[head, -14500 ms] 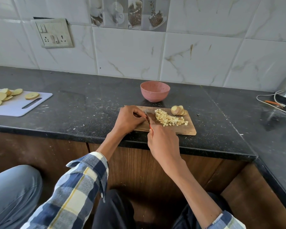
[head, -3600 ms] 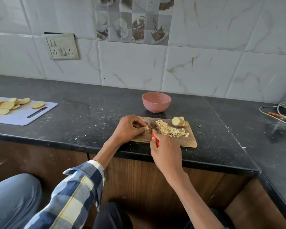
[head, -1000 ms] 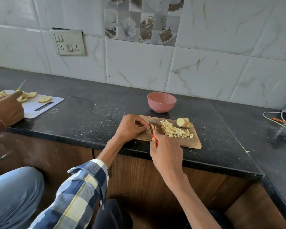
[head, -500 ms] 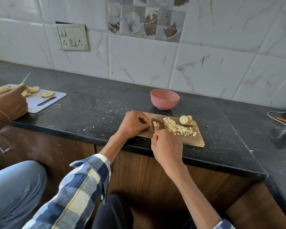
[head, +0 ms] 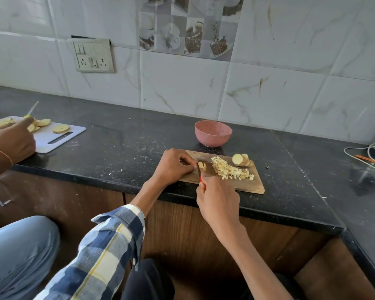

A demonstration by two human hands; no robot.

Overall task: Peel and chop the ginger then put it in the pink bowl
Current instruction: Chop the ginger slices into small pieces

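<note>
1. We see left hand [head: 174,165] pinching a ginger piece [head: 202,166] on the wooden board [head: 250,185], fingertips just left of the blade
2. Right hand [head: 218,199] grips the red-handled knife [head: 200,174]; blade runs away from us, across the piece
3. Diced ginger [head: 230,170] and slices [head: 241,159] lie right of it; pink bowl [head: 213,133] behind the board
4. No readable writing

White marble-look wall tiles [head: 182,87], switch plate [head: 93,55], black stone counter [head: 121,144], seemingly wooden cabinets [head: 178,230] below
</note>
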